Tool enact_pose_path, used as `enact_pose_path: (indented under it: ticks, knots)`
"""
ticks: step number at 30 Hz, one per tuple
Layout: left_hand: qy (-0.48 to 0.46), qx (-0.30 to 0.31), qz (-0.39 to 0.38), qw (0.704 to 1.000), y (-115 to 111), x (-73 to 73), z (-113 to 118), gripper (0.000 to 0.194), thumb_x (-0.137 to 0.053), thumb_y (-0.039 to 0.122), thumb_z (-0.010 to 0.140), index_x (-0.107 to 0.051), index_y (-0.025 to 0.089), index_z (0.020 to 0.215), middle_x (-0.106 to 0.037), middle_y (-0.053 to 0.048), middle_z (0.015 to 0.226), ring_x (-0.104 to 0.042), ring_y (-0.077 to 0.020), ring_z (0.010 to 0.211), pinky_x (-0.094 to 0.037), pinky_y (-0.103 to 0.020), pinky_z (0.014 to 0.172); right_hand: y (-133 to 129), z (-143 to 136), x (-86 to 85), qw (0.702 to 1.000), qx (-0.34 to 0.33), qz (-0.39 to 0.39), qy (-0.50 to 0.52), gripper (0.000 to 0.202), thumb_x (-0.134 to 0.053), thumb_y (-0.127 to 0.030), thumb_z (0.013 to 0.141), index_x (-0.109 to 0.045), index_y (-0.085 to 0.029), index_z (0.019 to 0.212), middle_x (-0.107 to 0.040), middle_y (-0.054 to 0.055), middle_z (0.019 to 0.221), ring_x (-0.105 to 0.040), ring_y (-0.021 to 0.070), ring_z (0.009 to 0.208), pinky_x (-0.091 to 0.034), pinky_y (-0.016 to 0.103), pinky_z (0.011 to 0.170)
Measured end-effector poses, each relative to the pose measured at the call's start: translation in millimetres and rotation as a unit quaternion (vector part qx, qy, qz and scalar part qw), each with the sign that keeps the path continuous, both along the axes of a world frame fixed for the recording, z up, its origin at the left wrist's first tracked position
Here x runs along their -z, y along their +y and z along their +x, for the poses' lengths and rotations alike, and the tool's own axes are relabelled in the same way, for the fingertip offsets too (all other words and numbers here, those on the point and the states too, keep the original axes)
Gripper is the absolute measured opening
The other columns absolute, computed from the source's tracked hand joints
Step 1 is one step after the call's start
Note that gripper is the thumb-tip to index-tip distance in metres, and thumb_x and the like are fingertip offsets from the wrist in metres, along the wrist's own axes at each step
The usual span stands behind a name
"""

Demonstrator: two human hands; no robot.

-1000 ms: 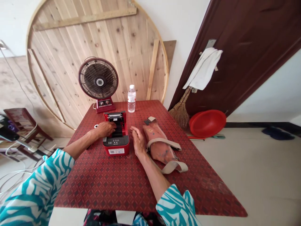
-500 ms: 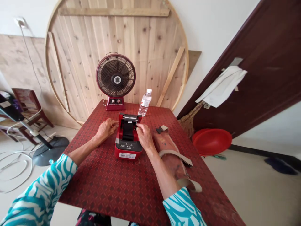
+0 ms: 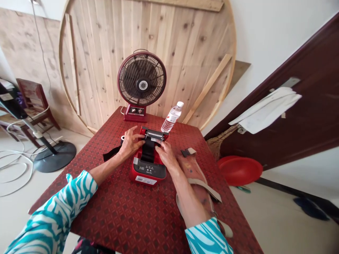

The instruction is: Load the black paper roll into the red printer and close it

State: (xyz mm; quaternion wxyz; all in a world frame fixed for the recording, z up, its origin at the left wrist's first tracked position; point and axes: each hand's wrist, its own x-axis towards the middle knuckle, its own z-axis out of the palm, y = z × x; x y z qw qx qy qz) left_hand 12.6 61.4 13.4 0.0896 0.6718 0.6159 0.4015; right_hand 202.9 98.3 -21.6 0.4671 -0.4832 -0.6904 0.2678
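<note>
A red and black label printer [image 3: 148, 173] stands on the table with its lid up. A black ribbon [image 3: 148, 151] runs down through its open middle. At the ribbon's upper left edge, my left hand [image 3: 129, 143] pinches it between thumb and index finger, the other fingers raised. My right hand [image 3: 167, 156] closes on the upper right edge, thumb inside the printer; its fingertips are partly hidden. A strip of black ribbon with a white-ended roll [image 3: 122, 138] lies on the table behind my left wrist.
Behind the printer stand a red fan [image 3: 142, 83] and a water bottle [image 3: 172, 118]. A worn reddish bag [image 3: 192, 167] with pale straps lies under my right forearm. The patterned table [image 3: 119, 208] has a floor-standing pole [image 3: 39, 141] to its left and a red basin [image 3: 239, 171] to its right.
My left hand has moved from the printer's left side in to the ribbon, and its fingers have spread. My right hand has shifted slightly up along the ribbon's edge. The view has tilted.
</note>
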Motion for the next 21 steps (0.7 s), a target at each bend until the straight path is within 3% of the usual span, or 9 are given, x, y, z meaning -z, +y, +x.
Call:
enact_pose_path:
  ticks: [3, 8, 11, 15, 21]
  knots:
    - [0.014, 0.018, -0.011, 1.0, 8.6, 3.5, 4.3, 0.023, -0.07, 0.033, 0.077, -0.073, 0.026, 0.099, -0.042, -0.005, 0.142, -0.04, -0.0283, 0.128, -0.033, -0.048, 0.107, 0.1, 0.2, 0.9, 1.0, -0.003, 0.009, -0.008, 0.03, -0.057, -0.026, 0.073, -0.07, -0.028, 0.1, -0.061, 0.005, 0.105, -0.053, 0.0228, 0.105, -0.038, 0.044, 0.101]
    - [0.048, 0.09, -0.034, 0.994, 18.5, 1.1, 3.1, 0.02, -0.072, 0.031, 0.075, -0.075, 0.024, 0.093, -0.057, -0.005, 0.12, -0.05, -0.024, 0.115, -0.039, -0.038, 0.103, -0.8, 0.6, -2.7, 1.0, -0.007, 0.02, -0.02, 0.029, -0.056, -0.023, 0.074, -0.071, -0.026, 0.099, -0.059, 0.006, 0.105, -0.053, 0.0231, 0.105, -0.039, 0.044, 0.1]
    - [0.103, 0.084, -0.043, 0.99, 17.4, -2.5, 2.0, 0.021, -0.069, 0.03, 0.077, -0.075, 0.026, 0.097, -0.058, -0.006, 0.114, -0.051, -0.0247, 0.111, -0.041, -0.038, 0.101, -6.3, 2.5, -9.9, 0.998, 0.006, 0.044, -0.037, 0.024, -0.054, -0.024, 0.077, -0.072, -0.024, 0.093, -0.058, 0.008, 0.106, -0.053, 0.024, 0.106, -0.04, 0.044, 0.098]
    - [0.143, 0.064, -0.033, 0.987, 14.5, -2.9, 3.0, 0.022, -0.066, 0.029, 0.08, -0.074, 0.028, 0.099, -0.056, -0.007, 0.111, -0.05, -0.027, 0.109, -0.043, -0.041, 0.098, -20.8, 3.1, -27.9, 0.987, 0.039, 0.021, -0.154, 0.023, -0.051, -0.024, 0.081, -0.073, -0.025, 0.089, -0.055, 0.008, 0.116, -0.05, 0.0268, 0.111, -0.039, 0.046, 0.098]
    - [0.12, 0.071, -0.008, 0.99, 15.1, 0.5, 3.8, 0.021, -0.066, 0.023, 0.078, -0.075, 0.026, 0.097, -0.056, -0.008, 0.105, -0.052, -0.0271, 0.105, -0.043, -0.042, 0.097, -30.4, -6.9, -50.9, 0.946, 0.047, -0.079, -0.312, 0.028, -0.052, -0.026, 0.084, -0.071, -0.027, 0.105, -0.056, 0.011, 0.114, -0.05, 0.0315, 0.113, -0.041, 0.048, 0.094]
